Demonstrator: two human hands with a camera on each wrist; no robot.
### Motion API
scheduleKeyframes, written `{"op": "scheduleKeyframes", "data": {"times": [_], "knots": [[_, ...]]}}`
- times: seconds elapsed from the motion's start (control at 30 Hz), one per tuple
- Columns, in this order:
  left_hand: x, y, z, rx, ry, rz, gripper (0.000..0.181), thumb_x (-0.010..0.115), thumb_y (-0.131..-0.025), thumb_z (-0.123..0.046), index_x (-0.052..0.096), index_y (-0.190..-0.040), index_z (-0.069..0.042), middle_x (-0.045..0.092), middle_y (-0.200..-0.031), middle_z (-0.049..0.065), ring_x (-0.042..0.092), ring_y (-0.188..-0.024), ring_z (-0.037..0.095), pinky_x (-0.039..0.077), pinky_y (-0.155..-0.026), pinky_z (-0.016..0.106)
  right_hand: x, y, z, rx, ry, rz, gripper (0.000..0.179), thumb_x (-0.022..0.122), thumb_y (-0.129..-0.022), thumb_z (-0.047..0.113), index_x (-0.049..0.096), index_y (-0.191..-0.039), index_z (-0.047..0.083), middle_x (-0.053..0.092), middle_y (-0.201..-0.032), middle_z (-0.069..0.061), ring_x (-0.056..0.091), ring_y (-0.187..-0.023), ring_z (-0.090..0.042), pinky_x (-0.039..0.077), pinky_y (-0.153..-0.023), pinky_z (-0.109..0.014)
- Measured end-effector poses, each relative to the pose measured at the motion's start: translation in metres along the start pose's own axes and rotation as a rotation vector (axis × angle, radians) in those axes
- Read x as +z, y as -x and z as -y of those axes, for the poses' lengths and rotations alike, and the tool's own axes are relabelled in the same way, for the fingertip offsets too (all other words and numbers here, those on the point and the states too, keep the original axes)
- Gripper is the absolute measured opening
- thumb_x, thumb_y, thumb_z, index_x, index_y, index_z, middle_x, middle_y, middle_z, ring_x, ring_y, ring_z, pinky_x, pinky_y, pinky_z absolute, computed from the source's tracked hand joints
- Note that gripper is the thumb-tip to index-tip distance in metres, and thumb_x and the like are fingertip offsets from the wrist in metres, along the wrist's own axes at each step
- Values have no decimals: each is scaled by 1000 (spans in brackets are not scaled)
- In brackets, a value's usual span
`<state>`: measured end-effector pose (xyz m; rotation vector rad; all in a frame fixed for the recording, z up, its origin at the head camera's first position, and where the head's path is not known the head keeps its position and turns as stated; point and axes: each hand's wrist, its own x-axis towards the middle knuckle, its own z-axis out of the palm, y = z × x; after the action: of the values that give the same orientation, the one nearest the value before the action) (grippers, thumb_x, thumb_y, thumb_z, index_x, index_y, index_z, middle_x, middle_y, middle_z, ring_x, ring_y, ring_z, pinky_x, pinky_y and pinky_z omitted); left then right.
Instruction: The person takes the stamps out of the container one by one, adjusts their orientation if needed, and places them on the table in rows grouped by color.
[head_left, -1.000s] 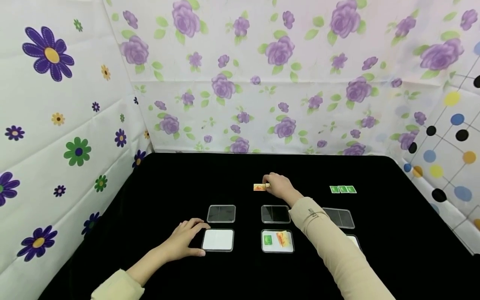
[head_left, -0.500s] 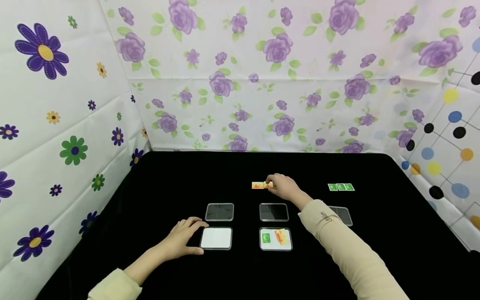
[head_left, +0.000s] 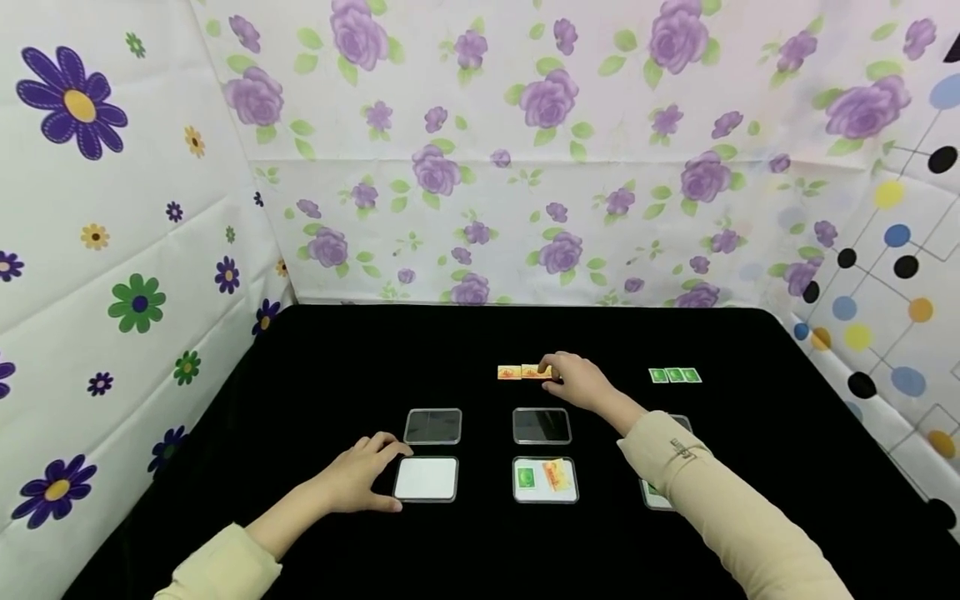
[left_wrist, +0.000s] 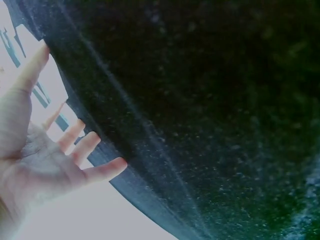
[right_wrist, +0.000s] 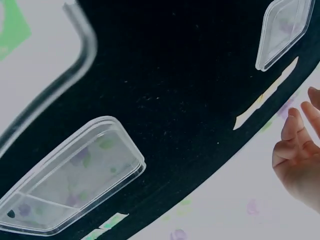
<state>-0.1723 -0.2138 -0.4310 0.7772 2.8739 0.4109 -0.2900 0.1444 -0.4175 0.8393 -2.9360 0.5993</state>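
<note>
My left hand [head_left: 363,475] rests on the black cloth, thumb and forefinger spread at the left corners of a clear case with a white inside [head_left: 426,479]. In the left wrist view its fingers [left_wrist: 86,147] are apart and relaxed. Farther back, my right hand [head_left: 587,383] is at the right end of a row of orange-yellow cards [head_left: 510,372], fingertips overlapping the last one in the head view. The right wrist view shows loosely bent fingers [right_wrist: 291,127] with nothing between them, apart from the card strip [right_wrist: 267,95].
The middle case [head_left: 546,493] holds a green card [head_left: 526,477] and an orange card [head_left: 557,475]. My sleeve partly hides the right case [head_left: 656,500]. Clear lids [head_left: 433,426] lie behind the cases. A row of green cards [head_left: 675,375] lies at the back right.
The right hand has set an orange card beside the first one, loosened its fingers and shifted slightly right. The left hand keeps its place by the white case; the head view has shifted slightly.
</note>
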Motion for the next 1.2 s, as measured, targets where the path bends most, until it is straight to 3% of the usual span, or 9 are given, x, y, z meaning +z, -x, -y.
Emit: {"op": "scheduleKeyframes", "data": {"times": [0.37,0.57,0.77,1.0,1.07,1.2], "knots": [[-4,-1,-6,-37,-36,12,67,80,-69,-42,54,-123,-12,55,-123,15,55,-108,36,48,-80,58,-9,22,7,-73,-61,-20,21,66,-87,8,63,-106,2,54,-80,-2,43,-65,-10,37,-60,-25],[-8,-9,-17,-31,-128,-46,54,78,-73,-40,60,-114,-11,63,-113,12,61,-99,32,50,-81,53,-11,31,3,-103,-67,-49,21,67,-86,7,63,-105,2,54,-79,-1,42,-63,-8,36,-58,-24],[-9,-24,-31,42,-176,-104,47,75,-76,-37,62,-112,-10,66,-109,9,63,-97,27,51,-83,47,-14,44,2,-70,-66,-51,20,67,-86,9,64,-105,4,54,-79,1,40,-61,-7,35,-56,-24],[-5,-47,-50,238,-260,-141,40,71,-80,-38,63,-109,-11,68,-102,3,66,-91,20,54,-79,36,-13,59,8,-80,-109,-70,17,66,-86,8,63,-103,5,55,-80,1,36,-57,-3,33,-52,-21],[-6,-55,-58,256,-256,-129,41,70,-82,-39,63,-111,-11,69,-101,3,66,-91,19,54,-79,36,-11,63,11,-95,-114,-84,17,66,-86,8,63,-103,4,55,-80,1,34,-56,-2,33,-51,-21],[-5,-67,-73,229,-231,-83,45,69,-83,-42,61,-116,-12,69,-105,3,66,-94,19,53,-82,38,-9,69,16,-103,-128,-106,17,67,-86,8,64,-102,3,54,-78,3,35,-55,0,34,-50,-20]]}}
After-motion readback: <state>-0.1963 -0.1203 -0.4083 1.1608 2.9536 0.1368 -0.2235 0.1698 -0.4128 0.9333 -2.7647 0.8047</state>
